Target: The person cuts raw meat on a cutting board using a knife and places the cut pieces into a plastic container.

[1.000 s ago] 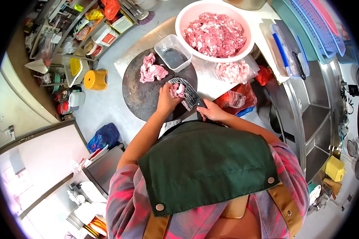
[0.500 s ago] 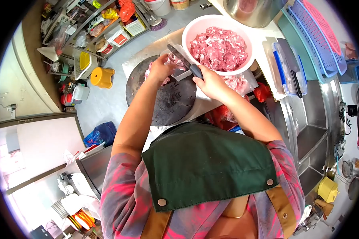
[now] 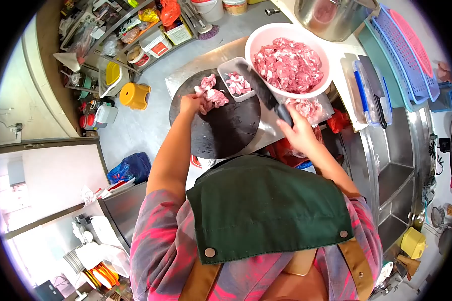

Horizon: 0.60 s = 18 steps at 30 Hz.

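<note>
A round dark chopping board (image 3: pixel 226 133) lies in front of me with a lump of raw meat (image 3: pixel 216 98) near its far left side. My left hand (image 3: pixel 190 104) is at that meat's left edge, its fingers closed on it. In my right hand (image 3: pixel 300 132) is the handle of a wide dark-bladed kitchen knife (image 3: pixel 262 86); the blade points away and to the left, above the gap between board and bowl. A clear plastic container (image 3: pixel 244 97) with small pale meat pieces rests at the board's far edge. Beyond the knife stands a large pinkish-white bowl (image 3: pixel 249 46) full of cut meat.
More meat in a plastic bag (image 3: pixel 311 109) lies right of the knife, below the bowl. A steel pot (image 3: pixel 331 22), a blue-clipped lidded box (image 3: pixel 369 93) and stacked plastic baskets (image 3: pixel 404 55) are at the right. A steel sink (image 3: pixel 394 175) is at my right; a yellow stool (image 3: pixel 134 96) stands left.
My left hand has moved from the small container to the meat on the board. The knife has swung right, away from the container, with my right hand still around its handle.
</note>
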Each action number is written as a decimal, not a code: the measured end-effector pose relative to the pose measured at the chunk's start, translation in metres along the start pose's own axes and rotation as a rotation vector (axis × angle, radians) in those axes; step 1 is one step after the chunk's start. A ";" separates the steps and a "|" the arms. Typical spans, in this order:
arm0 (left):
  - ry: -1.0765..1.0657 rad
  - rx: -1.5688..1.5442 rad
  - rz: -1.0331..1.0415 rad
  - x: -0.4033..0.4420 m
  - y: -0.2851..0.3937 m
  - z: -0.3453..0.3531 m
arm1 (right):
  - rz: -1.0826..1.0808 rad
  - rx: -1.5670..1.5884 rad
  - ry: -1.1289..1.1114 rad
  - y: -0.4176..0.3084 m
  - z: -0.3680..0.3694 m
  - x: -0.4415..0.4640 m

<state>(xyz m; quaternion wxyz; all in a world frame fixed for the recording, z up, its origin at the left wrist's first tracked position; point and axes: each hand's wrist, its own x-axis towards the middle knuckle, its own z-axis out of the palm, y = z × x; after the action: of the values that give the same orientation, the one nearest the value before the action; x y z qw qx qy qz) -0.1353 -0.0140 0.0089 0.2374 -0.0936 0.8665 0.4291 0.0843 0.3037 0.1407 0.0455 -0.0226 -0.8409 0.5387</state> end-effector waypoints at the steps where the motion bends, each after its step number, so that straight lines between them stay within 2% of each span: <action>1: 0.095 -0.135 0.083 -0.004 0.007 -0.003 | -0.158 -0.057 -0.033 0.002 0.001 -0.007; 3: 0.055 -0.276 0.182 -0.013 0.032 -0.026 | -0.056 -0.131 -0.247 -0.004 0.004 -0.018; 5: 0.124 -0.180 0.220 -0.017 0.039 -0.038 | 0.049 -0.215 -0.440 -0.013 0.017 -0.018; 7: 0.203 0.007 0.219 -0.017 0.038 -0.040 | 0.051 -0.237 -0.451 0.000 0.041 -0.017; 8: 0.195 0.274 0.248 -0.019 0.029 -0.031 | 0.085 -0.260 -0.431 0.009 0.052 -0.016; 9: 0.046 0.405 0.362 -0.032 0.021 -0.021 | 0.120 -0.280 -0.412 0.010 0.061 -0.014; 10: -0.140 0.507 0.297 -0.031 0.007 -0.010 | 0.127 -0.258 -0.372 0.013 0.069 -0.010; 11: -0.123 0.334 0.552 -0.058 -0.002 0.000 | 0.136 -0.234 -0.333 0.017 0.076 -0.006; 12: -0.002 0.386 0.560 -0.062 -0.020 0.013 | 0.149 -0.207 -0.293 0.019 0.083 -0.003; 13: -0.064 0.503 0.449 -0.061 -0.023 0.018 | 0.169 -0.237 -0.308 0.021 0.089 0.001; 15: -0.005 0.521 0.471 -0.060 -0.033 0.022 | 0.205 -0.300 -0.340 0.020 0.099 0.010; 18: 0.112 0.314 0.436 -0.089 -0.003 -0.003 | 0.204 -0.288 -0.326 0.010 0.111 0.018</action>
<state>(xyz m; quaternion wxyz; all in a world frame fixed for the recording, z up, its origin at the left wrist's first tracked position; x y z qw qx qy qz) -0.0580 -0.0217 0.0521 0.1027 0.1095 0.9338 0.3247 0.0554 0.2095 0.0864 -0.1493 -0.0262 -0.8987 0.4116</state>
